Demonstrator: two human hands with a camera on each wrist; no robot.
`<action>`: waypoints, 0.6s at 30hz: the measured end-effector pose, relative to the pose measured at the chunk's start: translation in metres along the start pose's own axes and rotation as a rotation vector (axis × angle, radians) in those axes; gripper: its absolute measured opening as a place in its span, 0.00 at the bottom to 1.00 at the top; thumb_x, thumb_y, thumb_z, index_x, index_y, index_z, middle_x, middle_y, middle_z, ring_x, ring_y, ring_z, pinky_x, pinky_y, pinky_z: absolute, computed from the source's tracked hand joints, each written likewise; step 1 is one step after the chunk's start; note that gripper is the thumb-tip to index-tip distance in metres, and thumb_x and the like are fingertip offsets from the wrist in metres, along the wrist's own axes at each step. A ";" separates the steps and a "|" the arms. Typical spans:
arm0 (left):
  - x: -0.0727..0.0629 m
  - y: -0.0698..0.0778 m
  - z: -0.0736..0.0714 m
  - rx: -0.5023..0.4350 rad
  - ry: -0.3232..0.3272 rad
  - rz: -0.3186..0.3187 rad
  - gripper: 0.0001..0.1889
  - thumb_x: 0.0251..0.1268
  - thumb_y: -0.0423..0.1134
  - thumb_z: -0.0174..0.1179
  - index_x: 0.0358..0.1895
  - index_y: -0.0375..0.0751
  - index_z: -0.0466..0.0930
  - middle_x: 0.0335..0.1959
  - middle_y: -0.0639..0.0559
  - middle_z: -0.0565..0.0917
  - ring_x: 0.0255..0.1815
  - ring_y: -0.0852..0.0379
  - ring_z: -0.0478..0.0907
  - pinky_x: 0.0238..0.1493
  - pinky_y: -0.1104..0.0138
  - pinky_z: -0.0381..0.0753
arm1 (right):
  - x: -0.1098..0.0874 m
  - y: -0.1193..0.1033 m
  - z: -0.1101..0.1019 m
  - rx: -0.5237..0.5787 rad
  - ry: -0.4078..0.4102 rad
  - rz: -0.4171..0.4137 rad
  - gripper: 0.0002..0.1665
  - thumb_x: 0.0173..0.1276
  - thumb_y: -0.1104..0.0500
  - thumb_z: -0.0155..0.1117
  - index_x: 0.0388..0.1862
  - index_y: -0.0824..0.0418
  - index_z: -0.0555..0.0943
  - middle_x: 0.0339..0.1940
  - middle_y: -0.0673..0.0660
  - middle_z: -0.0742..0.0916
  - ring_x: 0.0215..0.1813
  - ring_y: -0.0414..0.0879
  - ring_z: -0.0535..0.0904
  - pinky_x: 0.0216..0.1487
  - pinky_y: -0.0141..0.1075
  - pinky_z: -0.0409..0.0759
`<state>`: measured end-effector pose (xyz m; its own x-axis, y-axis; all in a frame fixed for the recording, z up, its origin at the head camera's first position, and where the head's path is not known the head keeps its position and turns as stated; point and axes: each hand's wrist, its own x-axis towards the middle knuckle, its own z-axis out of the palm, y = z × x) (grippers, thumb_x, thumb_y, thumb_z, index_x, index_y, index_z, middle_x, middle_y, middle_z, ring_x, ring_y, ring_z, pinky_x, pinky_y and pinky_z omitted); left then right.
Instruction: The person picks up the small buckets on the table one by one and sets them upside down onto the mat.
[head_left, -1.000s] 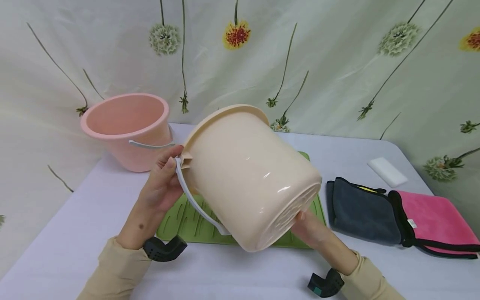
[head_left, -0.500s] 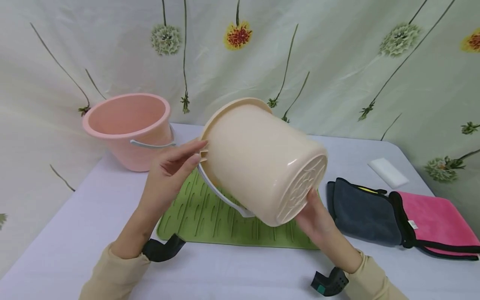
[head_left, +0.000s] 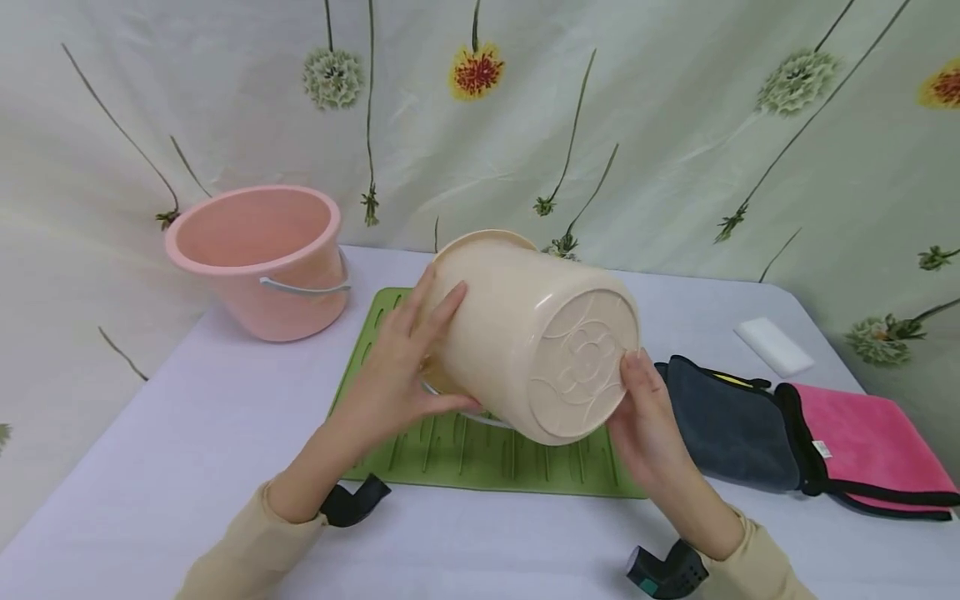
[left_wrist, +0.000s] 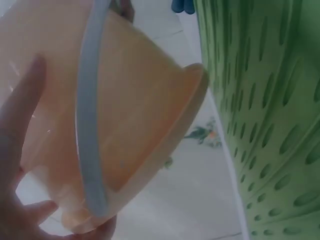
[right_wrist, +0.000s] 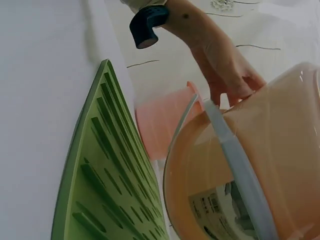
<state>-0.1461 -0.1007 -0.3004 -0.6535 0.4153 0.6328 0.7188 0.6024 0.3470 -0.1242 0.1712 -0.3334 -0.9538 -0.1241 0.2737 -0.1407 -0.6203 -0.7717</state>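
Observation:
A cream plastic bucket (head_left: 502, 325) is held tilted above a green ribbed mat (head_left: 525, 467), with its flower-patterned base turned toward me. My left hand (head_left: 375, 383) holds its side near the rim, fingers spread over the wall and thumb low on it. At the lower edge of the base, my right hand (head_left: 648, 425) grips with the thumb on the bottom face; its other fingers are mostly hidden. The pale grey handle (left_wrist: 89, 115) hangs across the bucket's side in the left wrist view. A label with a barcode (right_wrist: 215, 202) shows at the bucket's mouth in the right wrist view.
A pink bucket (head_left: 288, 312) stands upright at the back left. To the right lie a folded dark grey cloth (head_left: 727, 429) and a pink cloth (head_left: 877, 429) with black edging. A white block (head_left: 774, 346) lies behind them. A flower-print curtain (head_left: 660, 125) hangs behind the table.
My left hand has shifted from the handle joint onto the bucket's side, fingers spreading. The bucket has turned so its base faces me more, and it has come down since half a second ago.

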 end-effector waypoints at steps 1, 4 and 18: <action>0.001 -0.001 0.005 -0.022 0.015 -0.013 0.66 0.23 0.50 0.81 0.74 0.59 0.47 0.75 0.45 0.44 0.66 0.37 0.53 0.55 0.42 0.62 | -0.001 -0.002 0.002 -0.028 0.021 -0.013 0.25 0.77 0.58 0.43 0.70 0.57 0.60 0.59 0.53 0.76 0.60 0.42 0.71 0.57 0.34 0.69; 0.002 -0.005 0.017 -0.100 0.029 -0.075 0.64 0.24 0.48 0.82 0.74 0.55 0.50 0.74 0.47 0.49 0.68 0.38 0.52 0.57 0.41 0.60 | -0.002 -0.007 0.006 -0.104 0.046 -0.060 0.29 0.77 0.59 0.43 0.74 0.57 0.54 0.63 0.55 0.71 0.61 0.44 0.69 0.56 0.32 0.70; 0.018 -0.024 0.037 -0.517 -0.049 -0.349 0.55 0.44 0.38 0.76 0.74 0.60 0.48 0.71 0.55 0.56 0.67 0.50 0.56 0.48 0.51 0.75 | 0.011 -0.002 0.011 -0.555 -0.105 -0.407 0.45 0.71 0.57 0.56 0.76 0.53 0.41 0.76 0.52 0.49 0.74 0.50 0.44 0.66 0.37 0.57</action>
<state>-0.1839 -0.0825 -0.3235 -0.8717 0.2915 0.3940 0.4751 0.3056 0.8251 -0.1311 0.1627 -0.3229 -0.7693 -0.0571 0.6363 -0.6237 -0.1486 -0.7674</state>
